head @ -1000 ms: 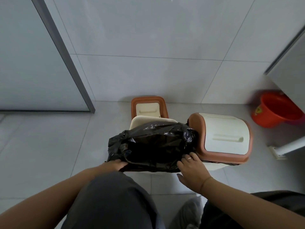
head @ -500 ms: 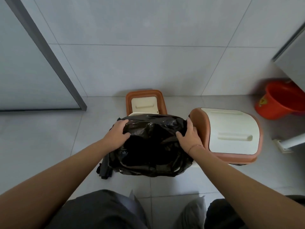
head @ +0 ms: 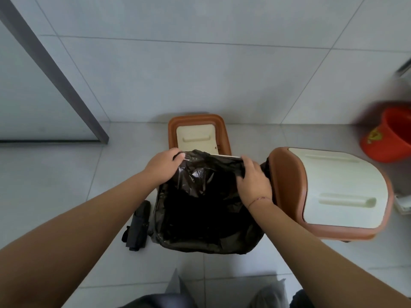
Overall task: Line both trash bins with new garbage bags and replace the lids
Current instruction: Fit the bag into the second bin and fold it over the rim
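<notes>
A black garbage bag hangs open inside the cream bin, draped over its near and side rims. My left hand grips the bag's far left edge. My right hand grips its far right edge. Only a strip of the bin's far rim shows. A loose brown-and-cream lid lies on the floor behind the bin. To the right stands the second bin, covered by its brown-and-cream lid, with black bag showing under the lid's left edge.
A black roll of spare bags lies on the floor left of the bin. A red bucket stands at the far right by the tiled wall. A grey door frame runs along the left. My knees are at the bottom edge.
Both hands moved from the bin's near side to its far rim, pulling the bag's edge back with them. The bag's mouth has opened up, and the roll of bags is now visible.
</notes>
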### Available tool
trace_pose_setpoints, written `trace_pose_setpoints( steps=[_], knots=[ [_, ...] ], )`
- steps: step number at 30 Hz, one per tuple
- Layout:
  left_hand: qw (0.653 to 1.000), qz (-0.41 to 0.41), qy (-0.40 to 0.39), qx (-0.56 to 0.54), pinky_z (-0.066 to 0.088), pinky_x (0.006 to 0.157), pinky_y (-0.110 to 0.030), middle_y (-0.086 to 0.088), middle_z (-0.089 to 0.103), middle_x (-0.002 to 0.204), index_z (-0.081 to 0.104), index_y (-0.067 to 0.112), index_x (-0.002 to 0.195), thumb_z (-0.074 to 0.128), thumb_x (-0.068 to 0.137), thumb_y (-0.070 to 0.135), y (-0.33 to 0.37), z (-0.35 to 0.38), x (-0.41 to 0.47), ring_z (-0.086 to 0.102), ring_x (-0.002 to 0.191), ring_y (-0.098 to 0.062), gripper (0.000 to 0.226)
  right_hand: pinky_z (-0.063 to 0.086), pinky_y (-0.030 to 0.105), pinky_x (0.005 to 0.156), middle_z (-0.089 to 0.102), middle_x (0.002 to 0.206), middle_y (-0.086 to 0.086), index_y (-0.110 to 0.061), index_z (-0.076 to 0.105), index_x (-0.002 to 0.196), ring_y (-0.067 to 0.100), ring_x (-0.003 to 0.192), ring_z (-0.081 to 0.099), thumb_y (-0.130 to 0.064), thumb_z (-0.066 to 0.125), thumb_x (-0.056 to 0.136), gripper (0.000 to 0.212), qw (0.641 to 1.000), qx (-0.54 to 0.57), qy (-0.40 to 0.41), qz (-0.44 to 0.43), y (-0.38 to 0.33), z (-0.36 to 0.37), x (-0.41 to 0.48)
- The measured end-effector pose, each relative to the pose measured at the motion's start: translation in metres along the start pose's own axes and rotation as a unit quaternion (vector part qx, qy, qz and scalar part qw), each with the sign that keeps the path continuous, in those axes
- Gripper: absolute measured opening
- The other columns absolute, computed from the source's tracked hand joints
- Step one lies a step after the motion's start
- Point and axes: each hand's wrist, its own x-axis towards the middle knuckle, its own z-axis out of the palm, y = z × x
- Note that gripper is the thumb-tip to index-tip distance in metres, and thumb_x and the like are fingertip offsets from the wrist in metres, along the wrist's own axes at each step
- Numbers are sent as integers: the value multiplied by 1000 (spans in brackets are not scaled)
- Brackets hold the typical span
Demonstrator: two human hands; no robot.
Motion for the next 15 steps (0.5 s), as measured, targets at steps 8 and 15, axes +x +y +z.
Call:
trace_pose_setpoints(
  steps=[8, 15],
  knots=[
    [979, -117, -50, -158, 32, 110, -41, -11, 51, 141, 49, 13, 136, 25, 97, 52, -5, 3, -3, 44, 131, -29, 60, 49, 33, 74, 69, 89, 14, 0, 64, 96, 35, 103, 63, -9, 49, 93, 18, 776, 517, -67, 355, 2, -18, 36],
    [937, -171, -76, -296, 33, 112, -45, -11, 57, 135, 56, 10, 129, 34, 94, 57, -17, -3, -1, 50, 127, -28, 62, 46, 36, 82, 64, 63, 13, -3, 58, 72, 27, 69, 53, -23, 48, 96, 33, 677, 554, -189, 446, 12, 11, 29]
  ],
)
